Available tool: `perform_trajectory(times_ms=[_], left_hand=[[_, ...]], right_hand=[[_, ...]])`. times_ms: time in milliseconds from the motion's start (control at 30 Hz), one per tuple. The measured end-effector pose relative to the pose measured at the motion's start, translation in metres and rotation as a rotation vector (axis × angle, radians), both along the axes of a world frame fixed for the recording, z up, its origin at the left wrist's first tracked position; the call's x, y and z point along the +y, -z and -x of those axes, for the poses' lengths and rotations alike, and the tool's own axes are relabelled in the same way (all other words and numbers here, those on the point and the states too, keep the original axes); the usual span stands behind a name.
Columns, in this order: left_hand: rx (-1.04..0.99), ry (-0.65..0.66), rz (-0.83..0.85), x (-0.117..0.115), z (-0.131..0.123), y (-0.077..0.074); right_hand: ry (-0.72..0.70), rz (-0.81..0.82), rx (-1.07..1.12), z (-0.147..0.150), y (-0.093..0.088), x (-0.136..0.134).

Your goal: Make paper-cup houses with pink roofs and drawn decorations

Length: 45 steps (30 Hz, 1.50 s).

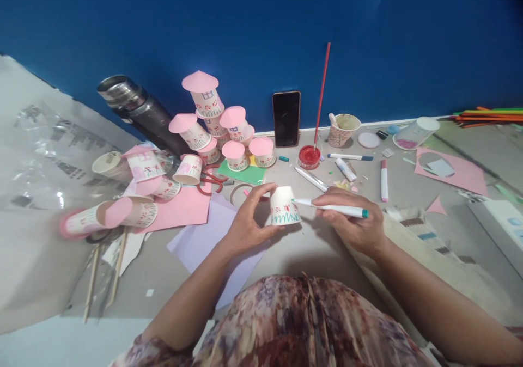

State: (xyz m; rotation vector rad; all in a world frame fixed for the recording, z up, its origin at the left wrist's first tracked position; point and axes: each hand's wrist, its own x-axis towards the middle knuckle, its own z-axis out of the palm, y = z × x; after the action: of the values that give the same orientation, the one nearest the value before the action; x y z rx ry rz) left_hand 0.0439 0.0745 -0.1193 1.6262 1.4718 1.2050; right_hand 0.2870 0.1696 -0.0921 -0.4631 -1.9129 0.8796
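My left hand (252, 214) is closed round the left side of a white paper cup (283, 197), turned upside down, its thumb low and its fingers near the top. Red flowers and a wavy green line of grass run round the cup's lower part. In my right hand (357, 222) is a white marker (341, 209) with a green end, held like a pen. The marker's green tip points left, at the cup's right side; whether it touches I cannot tell. Decorated cups with pink paper cone roofs (233, 150) stand behind, some stacked.
A jar of red paint (309, 156) with a brush (322, 95) stands near the upright phone (286, 119). Red-handled scissors (210, 181), a dark flask (143, 111) and purple paper (204, 231) lie to the left. A pink marker (384, 180) and cloth (429, 252) are at right.
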Motion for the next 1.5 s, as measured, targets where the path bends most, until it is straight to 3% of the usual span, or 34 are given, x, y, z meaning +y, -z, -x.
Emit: perform_trajectory(times_ms=[333,1500], left_hand=[[0.096,0.004,-0.061,-0.0008,-0.0008,-0.0046],[0.115,0.047,-0.078,-0.0006,-0.0002,0.002]], right_hand=[[0.104,0.027,-0.108,-0.0026,0.0021,-0.0044],[0.039,-0.08,-0.107,0.0,0.0007,-0.0022]])
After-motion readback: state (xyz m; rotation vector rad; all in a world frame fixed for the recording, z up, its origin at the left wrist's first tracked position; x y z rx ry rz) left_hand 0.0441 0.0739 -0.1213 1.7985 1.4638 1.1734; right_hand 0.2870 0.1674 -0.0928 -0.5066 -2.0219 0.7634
